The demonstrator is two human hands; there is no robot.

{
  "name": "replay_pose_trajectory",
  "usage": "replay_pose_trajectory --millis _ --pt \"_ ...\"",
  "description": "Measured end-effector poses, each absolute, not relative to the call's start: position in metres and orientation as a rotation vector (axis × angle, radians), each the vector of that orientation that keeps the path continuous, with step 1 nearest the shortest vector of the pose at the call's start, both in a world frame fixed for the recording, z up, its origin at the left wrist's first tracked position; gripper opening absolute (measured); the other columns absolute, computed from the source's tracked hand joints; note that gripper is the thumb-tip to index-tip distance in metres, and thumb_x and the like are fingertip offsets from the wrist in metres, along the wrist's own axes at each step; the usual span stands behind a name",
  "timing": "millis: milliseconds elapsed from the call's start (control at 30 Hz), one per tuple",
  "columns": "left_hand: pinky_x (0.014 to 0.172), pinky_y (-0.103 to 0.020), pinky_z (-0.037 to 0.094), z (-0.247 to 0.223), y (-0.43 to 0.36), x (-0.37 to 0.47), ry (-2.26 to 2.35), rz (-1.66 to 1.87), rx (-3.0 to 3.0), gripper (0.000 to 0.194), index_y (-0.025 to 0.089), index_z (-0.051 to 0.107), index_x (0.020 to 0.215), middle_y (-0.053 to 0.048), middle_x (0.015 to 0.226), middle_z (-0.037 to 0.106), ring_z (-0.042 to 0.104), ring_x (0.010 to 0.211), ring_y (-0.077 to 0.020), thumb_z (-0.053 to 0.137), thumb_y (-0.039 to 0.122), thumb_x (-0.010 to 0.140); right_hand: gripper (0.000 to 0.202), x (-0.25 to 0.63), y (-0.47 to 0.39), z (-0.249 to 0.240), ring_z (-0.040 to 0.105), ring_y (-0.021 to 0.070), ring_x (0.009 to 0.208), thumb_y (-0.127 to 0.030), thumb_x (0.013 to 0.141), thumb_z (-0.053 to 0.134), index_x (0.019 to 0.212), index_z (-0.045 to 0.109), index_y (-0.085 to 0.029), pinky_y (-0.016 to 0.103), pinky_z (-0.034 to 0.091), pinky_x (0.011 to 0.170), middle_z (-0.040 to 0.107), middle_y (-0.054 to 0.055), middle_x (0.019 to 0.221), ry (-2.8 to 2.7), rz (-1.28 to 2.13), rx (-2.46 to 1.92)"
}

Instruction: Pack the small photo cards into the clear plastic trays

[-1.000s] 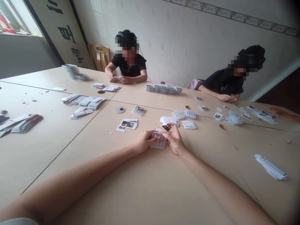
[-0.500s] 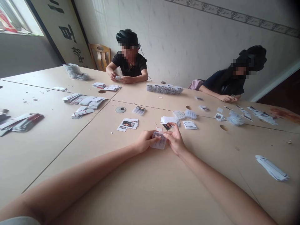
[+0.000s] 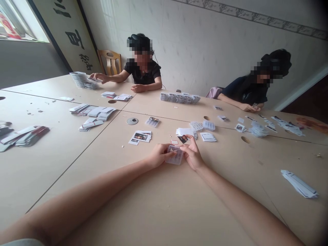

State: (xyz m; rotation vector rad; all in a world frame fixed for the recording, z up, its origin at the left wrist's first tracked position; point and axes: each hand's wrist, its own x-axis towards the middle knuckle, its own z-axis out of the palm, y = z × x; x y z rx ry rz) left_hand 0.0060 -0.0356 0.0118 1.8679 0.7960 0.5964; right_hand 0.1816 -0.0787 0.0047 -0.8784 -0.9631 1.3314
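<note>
A small clear plastic case (image 3: pixel 175 156) with compartments is held just above the table, near the middle of the view. My left hand (image 3: pixel 161 155) is closed on its left side, with the thumb lying over the front. At the case's upper right edge, my right hand (image 3: pixel 192 153) has its fingers closed, and a dark picture card (image 3: pixel 182 139) sticks out at its raised fingertips. Beyond the hands lie a red-edged label (image 3: pixel 174 142) and a pile of white cards (image 3: pixel 188 132). Picture cards (image 3: pixel 140 136) rest to the left.
Across the table (image 3: pixel 143 218), one person (image 3: pixel 143 73) reaches toward stacked cases (image 3: pixel 79 80); another person (image 3: pixel 243 92) sits at right. A row of filled cases (image 3: pixel 179 98), paper stacks (image 3: pixel 93 111) and a fanned white stack (image 3: pixel 299 183) also lie there.
The person across the table has stretched one arm out to the stacked cases at the left, holding a flat item. My own hands and the case have hardly moved.
</note>
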Motion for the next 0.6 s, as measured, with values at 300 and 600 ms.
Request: replay_pose_trajectory --millis 300,600 --pt "0.051 -0.02 0.033 0.0129 -0.0343 0.0052 0.832 0.556 1.917 0.04 0.011 0.066 0.096 0.0 0.067 0.058 0.046 0.056 -0.0095 0.055 0.048 0.083 0.058 0.1832 -0.0767 0.0005 0.067 0.0167 0.068 -0.029 0.067 0.078 0.109 0.037 -0.03 0.026 0.05 0.06 0.068 -0.002 0.08 -0.995 1.314 -0.896" --pt "0.052 -0.02 0.035 0.0119 -0.0344 0.0062 0.808 0.544 1.909 0.036 0.011 0.066 0.089 0.001 0.065 0.056 0.047 0.058 -0.0099 0.058 0.045 0.082 0.035 0.1809 -0.0774 0.0029 0.062 0.0135 0.065 -0.035 0.079 0.068 0.104 0.044 -0.028 0.024 0.047 0.059 0.065 -0.003 0.077 -0.933 1.328 -0.879"
